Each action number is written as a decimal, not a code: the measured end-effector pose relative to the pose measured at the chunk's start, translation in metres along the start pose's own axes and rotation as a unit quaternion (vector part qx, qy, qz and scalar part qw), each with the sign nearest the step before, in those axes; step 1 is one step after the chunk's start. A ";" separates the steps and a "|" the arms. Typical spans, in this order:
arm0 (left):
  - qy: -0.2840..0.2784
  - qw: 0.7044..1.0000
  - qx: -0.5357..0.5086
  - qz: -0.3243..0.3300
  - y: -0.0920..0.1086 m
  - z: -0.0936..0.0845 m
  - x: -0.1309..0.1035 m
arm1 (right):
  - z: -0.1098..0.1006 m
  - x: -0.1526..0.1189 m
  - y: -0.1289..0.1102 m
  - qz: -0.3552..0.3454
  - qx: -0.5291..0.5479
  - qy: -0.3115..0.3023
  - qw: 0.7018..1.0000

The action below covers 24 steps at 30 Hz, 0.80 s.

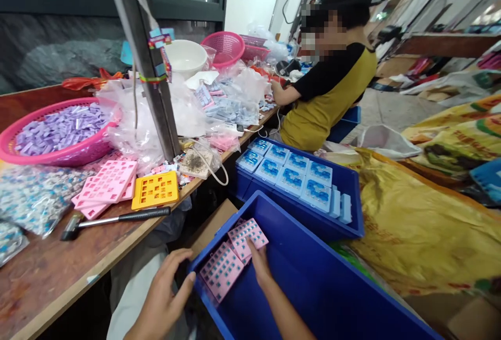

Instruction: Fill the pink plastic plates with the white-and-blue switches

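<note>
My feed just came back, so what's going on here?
The right hand holds a pink panel by its edge inside the near blue bin, where it overlaps another pink panel. The left hand is open at the bin's corner, holding nothing visible. On the table, a hammer lies in front of a yellow panel and stacked pink panels. A co-worker sits farther along.

A workbench (43,277), hammer (144,214) and blue bin (309,277) suggest a small workshop.
</note>
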<state>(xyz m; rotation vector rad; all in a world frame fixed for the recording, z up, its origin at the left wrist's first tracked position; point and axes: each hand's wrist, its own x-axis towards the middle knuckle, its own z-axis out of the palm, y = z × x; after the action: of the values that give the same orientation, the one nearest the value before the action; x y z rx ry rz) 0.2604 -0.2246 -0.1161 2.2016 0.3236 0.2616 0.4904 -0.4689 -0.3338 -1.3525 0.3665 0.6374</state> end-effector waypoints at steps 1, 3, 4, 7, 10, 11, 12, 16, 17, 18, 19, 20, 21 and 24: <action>0.014 1.000 -0.005 -0.009 -0.007 -0.001 -0.008 | 0.004 0.002 -0.005 -0.004 -0.009 0.010 1.000; 0.026 0.999 -0.018 -0.019 -0.018 -0.002 -0.020 | 0.008 0.007 -0.020 0.000 -0.023 0.032 0.999; 0.028 0.999 -0.025 -0.023 -0.022 -0.003 -0.025 | 0.007 0.008 -0.027 0.012 -0.027 0.034 0.999; 0.042 0.997 -0.046 -0.038 -0.031 -0.014 -0.040 | 0.002 0.002 -0.037 0.055 -0.029 0.048 0.997; 0.083 0.992 -0.074 -0.067 -0.044 -0.028 -0.054 | 0.006 -0.010 -0.028 0.082 -0.032 0.051 0.995; 0.099 0.988 -0.086 -0.078 -0.048 -0.033 -0.058 | 0.011 -0.013 -0.024 0.083 -0.030 0.042 0.995; 0.114 0.984 -0.099 -0.090 -0.053 -0.037 -0.062 | 0.016 -0.015 -0.020 0.078 -0.026 0.029 0.996; 0.155 0.968 -0.144 -0.133 -0.066 -0.046 -0.069 | 0.036 -0.014 -0.021 0.056 -0.018 0.003 0.998; 0.158 0.966 -0.152 -0.140 -0.066 -0.047 -0.068 | 0.038 -0.013 -0.024 0.060 -0.022 0.005 0.998; 0.158 0.964 -0.158 -0.142 -0.066 -0.048 -0.068 | 0.037 -0.012 -0.027 0.067 -0.027 0.007 0.997; 0.155 0.964 -0.163 -0.140 -0.065 -0.049 -0.067 | 0.035 -0.012 -0.030 0.076 -0.035 0.009 0.996; 0.150 0.965 -0.165 -0.135 -0.063 -0.049 -0.066 | 0.031 -0.013 -0.032 0.086 -0.044 0.010 0.995; 0.145 0.967 -0.166 -0.128 -0.061 -0.050 -0.066 | 0.026 -0.015 -0.032 0.096 -0.055 0.012 0.994; 0.139 0.970 -0.162 -0.118 -0.059 -0.054 -0.067 | 0.007 -0.025 -0.024 0.121 -0.087 0.031 0.988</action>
<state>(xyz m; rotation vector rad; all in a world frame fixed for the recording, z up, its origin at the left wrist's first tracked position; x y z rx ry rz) 0.1725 -0.1713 -0.1355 1.7856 0.6456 0.4585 0.4850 -0.4695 -0.2985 -1.5108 0.5406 0.8451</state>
